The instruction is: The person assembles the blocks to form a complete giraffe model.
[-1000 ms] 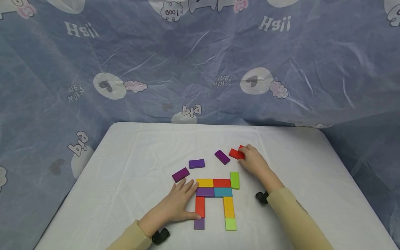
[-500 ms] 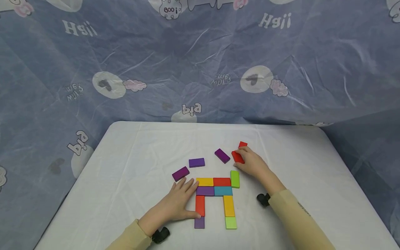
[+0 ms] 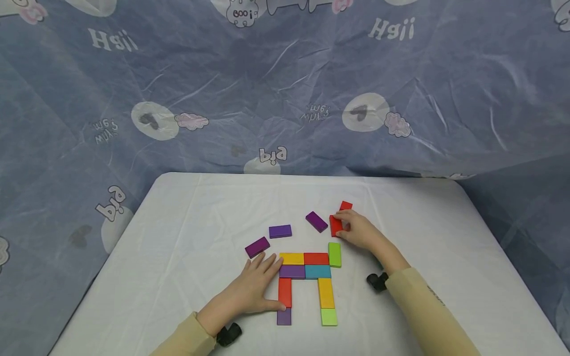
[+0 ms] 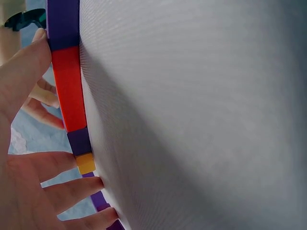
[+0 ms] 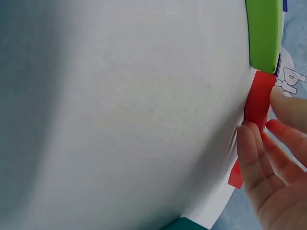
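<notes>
Flat coloured blocks lie joined in an arch shape, with a yellow block (image 3: 292, 259) and a red one (image 3: 316, 259) on top. The left hand (image 3: 249, 291) is spread along its left side, thumb and fingertips touching the blocks; in the left wrist view the thumb is beside the red leg block (image 4: 70, 91). Above the upright green block (image 3: 335, 255), the right hand (image 3: 361, 231) pinches a red block (image 3: 336, 226) between thumb and fingers. The right wrist view shows this red block (image 5: 260, 98) near the green block (image 5: 265, 36). Another red block (image 3: 346, 205) lies just behind.
Three loose purple blocks lie behind the arch: one at the left (image 3: 257, 247), one in the middle (image 3: 280, 231) and one at the right (image 3: 316, 222). A white cloth covers the table (image 3: 213, 207). Behind it hangs a blue printed sheet (image 3: 267, 74).
The right hand has turned the red block from sideways to nearly upright and moved slightly nearer the arch, apart from the other red block. The left hand has stayed in place.
</notes>
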The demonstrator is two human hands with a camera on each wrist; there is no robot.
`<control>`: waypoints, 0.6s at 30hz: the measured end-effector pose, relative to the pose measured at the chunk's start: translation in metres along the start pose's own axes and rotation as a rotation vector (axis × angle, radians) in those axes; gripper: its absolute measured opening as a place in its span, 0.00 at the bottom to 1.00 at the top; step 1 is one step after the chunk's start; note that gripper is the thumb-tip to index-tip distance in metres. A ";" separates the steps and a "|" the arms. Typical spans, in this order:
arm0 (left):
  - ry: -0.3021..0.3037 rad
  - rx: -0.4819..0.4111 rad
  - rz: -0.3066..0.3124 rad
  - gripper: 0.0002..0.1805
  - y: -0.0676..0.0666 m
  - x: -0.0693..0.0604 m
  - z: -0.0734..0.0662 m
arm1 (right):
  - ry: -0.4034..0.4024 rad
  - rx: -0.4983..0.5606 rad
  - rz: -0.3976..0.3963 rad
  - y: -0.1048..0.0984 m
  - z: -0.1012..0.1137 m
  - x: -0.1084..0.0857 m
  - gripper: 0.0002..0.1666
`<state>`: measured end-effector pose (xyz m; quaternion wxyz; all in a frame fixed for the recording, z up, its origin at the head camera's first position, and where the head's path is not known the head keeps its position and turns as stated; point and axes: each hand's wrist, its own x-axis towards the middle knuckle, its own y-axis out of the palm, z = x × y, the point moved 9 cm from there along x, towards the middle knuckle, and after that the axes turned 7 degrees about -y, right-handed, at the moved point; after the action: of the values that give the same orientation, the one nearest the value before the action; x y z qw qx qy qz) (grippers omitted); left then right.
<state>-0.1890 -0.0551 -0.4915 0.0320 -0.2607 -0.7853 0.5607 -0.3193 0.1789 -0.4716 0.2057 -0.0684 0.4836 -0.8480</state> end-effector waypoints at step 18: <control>0.002 -0.001 -0.004 0.57 -0.001 -0.001 -0.001 | -0.011 0.066 0.006 0.007 0.001 -0.009 0.28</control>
<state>-0.1885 -0.0548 -0.4904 0.0339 -0.2597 -0.7860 0.5600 -0.3090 0.1787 -0.4764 0.2132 -0.0650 0.4544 -0.8624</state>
